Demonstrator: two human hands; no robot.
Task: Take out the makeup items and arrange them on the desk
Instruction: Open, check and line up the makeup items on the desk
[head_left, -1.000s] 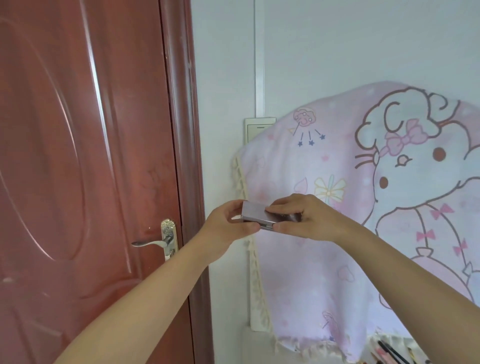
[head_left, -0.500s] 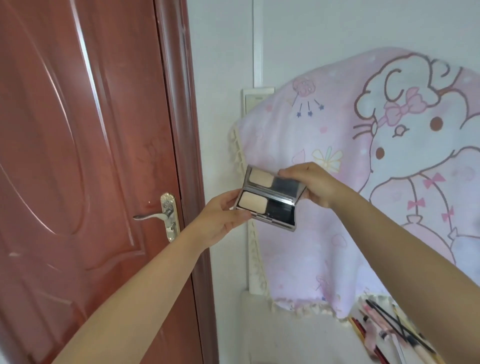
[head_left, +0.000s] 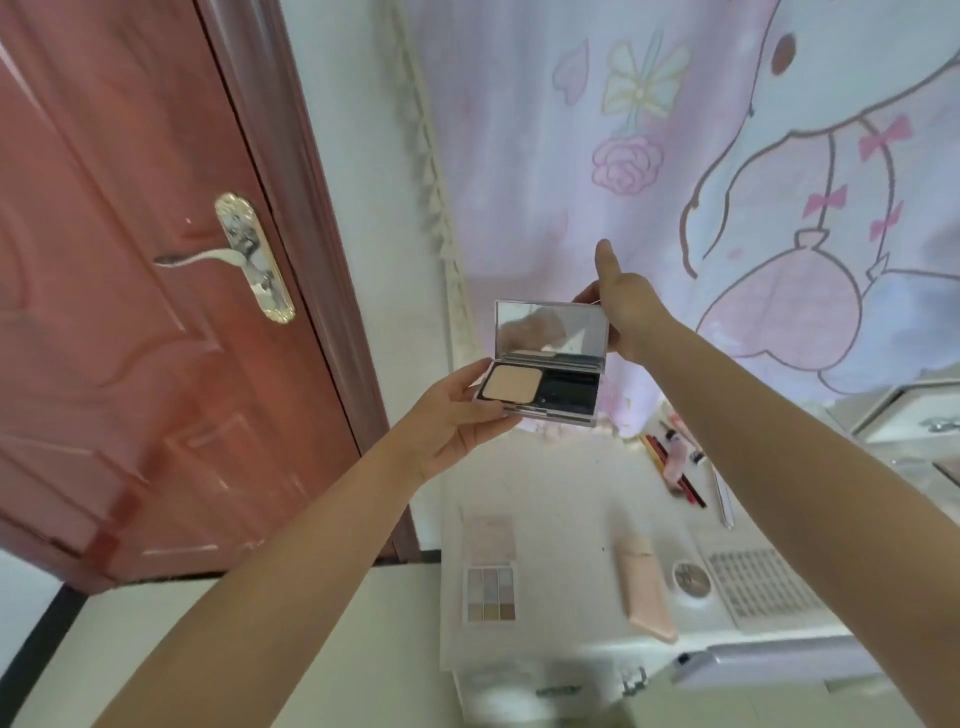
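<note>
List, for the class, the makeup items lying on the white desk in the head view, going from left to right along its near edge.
eyeshadow palette → pink tube → round compact → white grid palette

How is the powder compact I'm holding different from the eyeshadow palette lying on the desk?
The powder compact is held in the air by both hands; the eyeshadow palette lies flat on the desk. The compact holds one beige pan and a dark compartment; the palette shows a grid of small shades. The compact's lid is mirrored. Both are open.
</note>
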